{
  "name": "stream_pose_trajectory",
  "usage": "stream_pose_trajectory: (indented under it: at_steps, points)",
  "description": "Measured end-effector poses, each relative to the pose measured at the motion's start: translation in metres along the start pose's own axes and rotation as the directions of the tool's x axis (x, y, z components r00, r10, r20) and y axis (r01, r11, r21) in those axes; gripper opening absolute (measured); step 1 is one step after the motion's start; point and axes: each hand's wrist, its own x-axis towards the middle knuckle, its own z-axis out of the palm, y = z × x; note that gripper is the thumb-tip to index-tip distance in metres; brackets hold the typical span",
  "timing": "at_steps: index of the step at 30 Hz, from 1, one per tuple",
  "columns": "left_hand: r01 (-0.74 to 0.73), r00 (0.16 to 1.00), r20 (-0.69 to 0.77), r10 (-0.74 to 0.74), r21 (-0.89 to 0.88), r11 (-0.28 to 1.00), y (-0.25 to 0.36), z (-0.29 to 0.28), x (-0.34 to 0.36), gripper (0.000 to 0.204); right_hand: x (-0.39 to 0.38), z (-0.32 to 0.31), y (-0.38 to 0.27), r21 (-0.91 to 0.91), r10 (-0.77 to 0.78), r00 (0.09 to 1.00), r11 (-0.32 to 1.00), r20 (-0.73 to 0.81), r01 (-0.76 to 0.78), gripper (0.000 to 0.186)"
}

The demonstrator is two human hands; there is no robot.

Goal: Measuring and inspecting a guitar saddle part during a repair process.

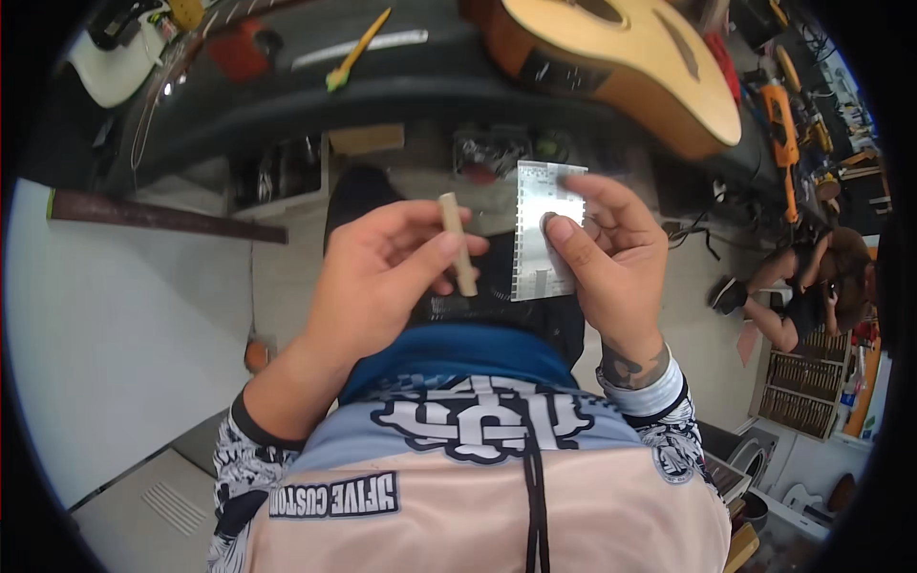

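Observation:
My left hand (374, 272) pinches a short, narrow beige strip (461, 258) between thumb and fingers. The strip is tilted slightly, its upper end leaning left, and looks like a guitar nut or saddle blank. In my right hand (626, 250) is a flat, shiny metal gauge (538, 229) with notches along its edges, the thumb pressed on its face. The gauge stands nearly upright beside the strip, apart from it. Both hands are above my lap, in front of the bench. Some right-hand fingers are partly hidden behind the gauge or blurred.
An acoustic guitar body (659, 81) lies on the dark bench (430, 81). A yellow-handled tool (368, 43) rests near a steel ruler (396, 40). An orange tool (781, 129) is at the right. Another person (812, 277) sits low at the far right. A white panel (134, 325) stands left.

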Motion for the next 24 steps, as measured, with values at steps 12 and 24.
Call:
stream_pose_trajectory:
  at_steps: [12, 24]
  points:
    - [0.235, 0.972, 0.035, -0.232, -0.176, 0.956, -0.028, 0.017, -0.040, 0.034, -0.060, 0.020, 0.023, -0.027, 0.000, 1.000, 1.000, 0.006, 0.000, 0.046]
    - [0.262, 0.965, 0.072, -0.252, -0.202, 0.944, -0.042, 0.007, -0.015, 0.038, -0.040, 0.008, 0.046, -0.157, -0.022, 0.996, 0.987, 0.089, 0.036, 0.056]
